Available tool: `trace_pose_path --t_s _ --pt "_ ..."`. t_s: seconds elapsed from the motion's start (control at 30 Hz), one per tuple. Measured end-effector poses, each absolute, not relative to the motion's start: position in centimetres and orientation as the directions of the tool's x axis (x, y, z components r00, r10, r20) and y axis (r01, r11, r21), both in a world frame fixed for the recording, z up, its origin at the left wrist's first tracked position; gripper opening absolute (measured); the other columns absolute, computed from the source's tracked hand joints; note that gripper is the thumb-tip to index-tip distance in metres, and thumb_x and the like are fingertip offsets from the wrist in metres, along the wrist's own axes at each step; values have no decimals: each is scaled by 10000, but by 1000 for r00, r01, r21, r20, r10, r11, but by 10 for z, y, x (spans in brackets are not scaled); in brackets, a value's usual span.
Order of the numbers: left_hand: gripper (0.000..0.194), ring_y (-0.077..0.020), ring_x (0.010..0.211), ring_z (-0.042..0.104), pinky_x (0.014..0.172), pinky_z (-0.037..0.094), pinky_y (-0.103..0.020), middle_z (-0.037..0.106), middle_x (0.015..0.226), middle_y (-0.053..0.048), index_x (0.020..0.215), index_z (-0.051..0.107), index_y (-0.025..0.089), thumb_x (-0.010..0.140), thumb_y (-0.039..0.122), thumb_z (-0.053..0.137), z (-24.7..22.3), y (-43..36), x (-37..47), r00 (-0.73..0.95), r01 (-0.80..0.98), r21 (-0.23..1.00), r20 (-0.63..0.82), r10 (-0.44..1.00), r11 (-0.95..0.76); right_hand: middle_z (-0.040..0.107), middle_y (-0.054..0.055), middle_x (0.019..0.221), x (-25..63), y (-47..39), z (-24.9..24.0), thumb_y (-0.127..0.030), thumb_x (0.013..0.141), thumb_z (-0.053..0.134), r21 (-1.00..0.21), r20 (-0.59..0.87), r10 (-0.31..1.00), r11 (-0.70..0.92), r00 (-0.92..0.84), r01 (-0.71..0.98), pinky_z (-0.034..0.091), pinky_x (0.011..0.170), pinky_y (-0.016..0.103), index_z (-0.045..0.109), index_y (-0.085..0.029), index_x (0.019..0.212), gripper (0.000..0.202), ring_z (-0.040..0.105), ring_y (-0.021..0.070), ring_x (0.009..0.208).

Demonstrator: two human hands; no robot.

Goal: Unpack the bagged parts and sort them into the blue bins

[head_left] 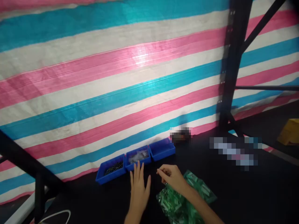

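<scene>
My left hand is open, fingers stretched toward the front edge of the middle blue tray, which holds clear, whitish small pieces. To its right, my right hand is closed, with thumb and fingertips pressed together. Whatever those fingers hold, if anything, is too small to make out. Below and partly behind the right forearm lie clear plastic bags with green and white pieces. The left blue tray contains dark, thin, screw-like parts.
A third blue tray stands at the right end of the row on the black table. Behind it is a blurred dark object. Black frame posts and a striped sheet bound the back. A white cable lies front left.
</scene>
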State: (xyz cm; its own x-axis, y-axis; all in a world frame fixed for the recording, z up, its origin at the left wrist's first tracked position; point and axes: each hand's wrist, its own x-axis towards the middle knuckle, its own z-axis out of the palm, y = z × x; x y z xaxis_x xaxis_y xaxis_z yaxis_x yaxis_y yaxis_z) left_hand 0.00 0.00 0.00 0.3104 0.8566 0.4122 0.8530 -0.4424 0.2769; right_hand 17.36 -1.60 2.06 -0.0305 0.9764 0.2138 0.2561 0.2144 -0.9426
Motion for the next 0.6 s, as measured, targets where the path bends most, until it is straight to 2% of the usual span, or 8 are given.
trace_pose_path --t_s 0.07,0.13,0.27,0.4,0.5,0.6 --pt "462 -245 1309 182 1039 178 -531 307 1392 -117 1330 285 170 881 271 328 -4 17 -7 367 845 204 451 813 -494 595 10 532 176 -12 8 -430 820 426 -956 179 984 170 16 238 432 469 206 617 -153 744 345 586 134 489" --pt "446 -238 1282 268 1042 198 -514 352 1367 -109 1309 323 184 871 261 350 -13 24 -12 418 833 154 455 787 -531 603 10 538 179 -10 1 -431 820 427 -951 158 987 142 40 274 425 470 207 618 -158 744 342 586 134 488" --pt "523 -213 1200 404 1034 248 -482 474 1264 -95 1355 215 191 859 256 368 -25 20 -14 412 835 144 478 776 -531 620 1 555 183 -16 7 -387 836 420 -883 200 979 158 50 443 383 494 201 628 -178 733 312 570 120 499" --pt "512 -241 1252 318 1034 237 -476 405 1322 -92 1345 243 203 854 265 373 -17 25 -6 372 850 119 554 745 -513 598 -18 565 183 -28 22 -328 832 447 -712 323 946 245 -3 658 339 530 199 620 -199 684 262 535 106 530" --pt "523 -259 1276 270 1033 231 -481 354 1360 -102 1345 239 178 852 282 378 -15 33 0 414 830 83 571 709 -551 597 -15 603 182 -33 28 -302 836 446 -638 351 935 274 -45 719 332 559 197 615 -202 703 237 534 104 577" --pt "547 -248 1250 320 1036 219 -462 388 1335 -117 1355 216 157 852 293 382 -16 36 -1 391 833 106 582 713 -543 602 -16 627 182 -34 28 -286 838 447 -592 355 932 283 -72 754 325 578 199 615 -207 728 216 538 102 603"
